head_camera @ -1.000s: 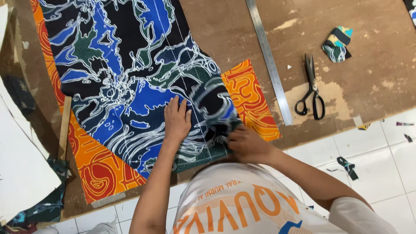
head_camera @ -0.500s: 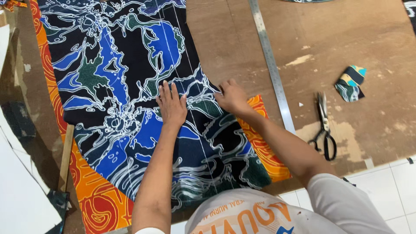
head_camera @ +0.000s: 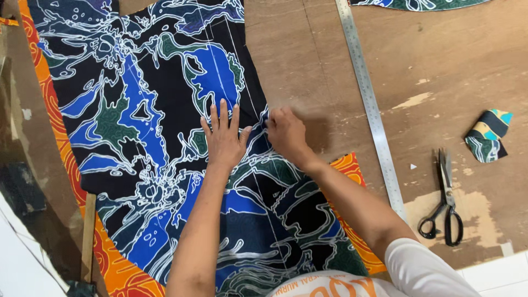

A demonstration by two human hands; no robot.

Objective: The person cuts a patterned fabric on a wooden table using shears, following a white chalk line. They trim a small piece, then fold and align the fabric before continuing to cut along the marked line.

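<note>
The work surface is a brown wooden board (head_camera: 308, 66), matt and scuffed, with pale patches where the top layer has worn away. Most of its left half is covered by a large sheet of printed fabric (head_camera: 137, 110): black ground, blue and dark green organic shapes, thin white contour lines. It lies flat, with its right edge running down the middle of the board. Beneath it lies an orange fabric layer (head_camera: 58, 126) with a red swirl pattern, showing as a narrow band along the left edge and as a corner near the right forearm.

A long steel ruler (head_camera: 368, 104), flat and graduated, lies on the bare board, running from the top edge down toward the lower right. Black-handled scissors (head_camera: 444, 201) lie closed to the right of the ruler, blades pointing up. A small folded fabric scrap (head_camera: 487, 135), striped in teal, yellow and black, rests above and to the right of the scissors.

The left hand (head_camera: 223, 137) lies palm down on the printed fabric, fingers straight and slightly spread. The right hand (head_camera: 286, 135) rests just beside it at the fabric's right edge, fingers curled together on that edge; whether they pinch the cloth cannot be told.
</note>
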